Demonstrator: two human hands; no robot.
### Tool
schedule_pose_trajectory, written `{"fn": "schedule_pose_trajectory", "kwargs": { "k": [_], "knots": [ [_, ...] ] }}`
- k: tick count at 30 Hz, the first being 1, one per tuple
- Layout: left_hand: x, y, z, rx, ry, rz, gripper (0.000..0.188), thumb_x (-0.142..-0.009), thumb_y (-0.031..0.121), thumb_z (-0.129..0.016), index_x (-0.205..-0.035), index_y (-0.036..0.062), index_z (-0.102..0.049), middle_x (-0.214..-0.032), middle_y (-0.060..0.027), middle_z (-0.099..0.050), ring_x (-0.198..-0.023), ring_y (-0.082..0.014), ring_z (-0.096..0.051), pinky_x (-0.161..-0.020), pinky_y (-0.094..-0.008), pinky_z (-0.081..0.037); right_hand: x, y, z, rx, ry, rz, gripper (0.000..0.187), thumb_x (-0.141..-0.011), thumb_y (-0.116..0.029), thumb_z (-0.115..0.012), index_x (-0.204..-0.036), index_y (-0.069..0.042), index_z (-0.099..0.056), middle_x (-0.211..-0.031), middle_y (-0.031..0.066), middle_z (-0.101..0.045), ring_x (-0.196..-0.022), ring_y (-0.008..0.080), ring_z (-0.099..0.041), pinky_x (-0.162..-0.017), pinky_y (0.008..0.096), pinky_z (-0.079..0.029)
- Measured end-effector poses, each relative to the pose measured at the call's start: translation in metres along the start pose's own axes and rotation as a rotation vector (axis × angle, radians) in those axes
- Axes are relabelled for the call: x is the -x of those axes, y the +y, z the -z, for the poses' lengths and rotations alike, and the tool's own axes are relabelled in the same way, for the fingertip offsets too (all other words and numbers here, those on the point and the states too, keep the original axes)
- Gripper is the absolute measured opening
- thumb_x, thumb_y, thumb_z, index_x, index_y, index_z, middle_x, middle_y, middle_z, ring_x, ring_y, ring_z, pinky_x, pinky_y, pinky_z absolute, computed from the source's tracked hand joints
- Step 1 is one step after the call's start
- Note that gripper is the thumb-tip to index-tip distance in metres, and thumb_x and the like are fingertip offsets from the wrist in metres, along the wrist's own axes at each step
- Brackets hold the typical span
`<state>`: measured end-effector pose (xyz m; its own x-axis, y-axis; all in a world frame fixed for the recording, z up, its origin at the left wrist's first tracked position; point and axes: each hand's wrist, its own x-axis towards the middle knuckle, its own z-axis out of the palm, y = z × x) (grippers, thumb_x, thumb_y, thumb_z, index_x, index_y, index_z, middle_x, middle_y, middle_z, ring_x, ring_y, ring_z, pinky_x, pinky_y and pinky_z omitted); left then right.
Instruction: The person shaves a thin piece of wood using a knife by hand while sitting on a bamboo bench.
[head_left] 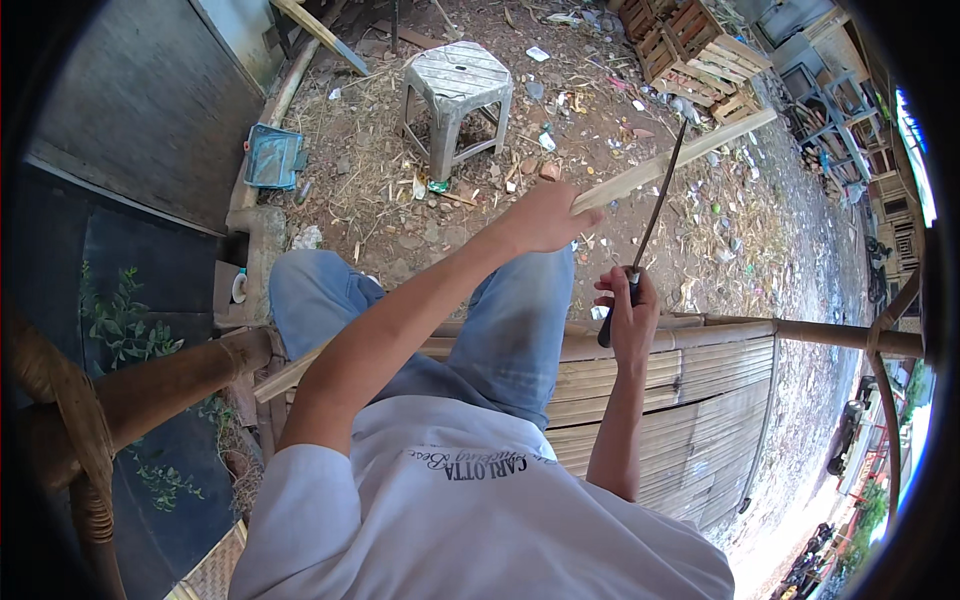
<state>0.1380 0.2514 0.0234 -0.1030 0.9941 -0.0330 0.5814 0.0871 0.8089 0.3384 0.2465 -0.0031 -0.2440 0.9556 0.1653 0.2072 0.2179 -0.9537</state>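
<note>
My left hand is closed around a long pale strip of bamboo or wood, which points away to the far right. In my right hand is the dark handle of a long, narrow-bladed knife. Its blade rises steeply and overlaps the strip in the head view; I cannot tell whether they touch. Beside my left elbow shows a pale strip end, perhaps the same piece, partly hidden by my arm. My knees in blue jeans are below the left hand.
I sit on a slatted bamboo bench with a bamboo rail at left. Ahead stands a weathered plastic stool on littered ground. A blue plastic basket lies left, wooden crates far right. A dark panel borders the left.
</note>
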Motion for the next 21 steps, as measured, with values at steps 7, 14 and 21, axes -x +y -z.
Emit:
{"fn": "schedule_pose_trajectory", "kwargs": {
  "k": [7, 14, 21],
  "knots": [
    [0.117, -0.044, 0.024, 0.35, -0.022, 0.308, 0.035, -0.095, 0.035, -0.058, -0.088, 0.0004, -0.059, -0.058, -0.0002, -0.048, -0.051, -0.0098, -0.048, -0.047, -0.0287, -0.039, 0.02, -0.026, -0.011, 0.443, -0.266, -0.121, 0.035, -0.083, -0.027, -0.071, -0.069, -0.001, -0.054, -0.055, 0.0156, -0.057, -0.047, 0.0297, -0.057, -0.048, 0.0374, -0.043],
    [0.233, -0.045, 0.047, 0.392, 0.189, 0.363, 0.037, -0.097, 0.035, -0.058, -0.082, 0.0011, -0.058, -0.058, 0.002, -0.044, -0.051, -0.005, -0.036, -0.045, -0.0269, -0.029, 0.018, -0.024, -0.061, 0.623, -0.58, 0.218, 0.025, -0.074, -0.023, -0.071, -0.07, -0.004, -0.055, -0.063, 0.016, -0.061, -0.063, 0.0398, -0.061, -0.057, 0.0464, -0.048],
    [0.275, -0.037, 0.053, 0.237, 0.339, 0.449, 0.037, -0.097, 0.036, -0.057, -0.08, 0.0036, -0.053, -0.056, 0.0056, -0.04, -0.053, -0.0022, -0.034, -0.047, -0.0244, -0.026, 0.021, -0.026, -0.098, 0.547, -0.731, 0.406, 0.019, -0.07, -0.016, -0.072, -0.071, -0.005, -0.056, -0.064, 0.0146, -0.059, -0.063, 0.0369, -0.06, -0.057, 0.0443, -0.047]
  ]
}}
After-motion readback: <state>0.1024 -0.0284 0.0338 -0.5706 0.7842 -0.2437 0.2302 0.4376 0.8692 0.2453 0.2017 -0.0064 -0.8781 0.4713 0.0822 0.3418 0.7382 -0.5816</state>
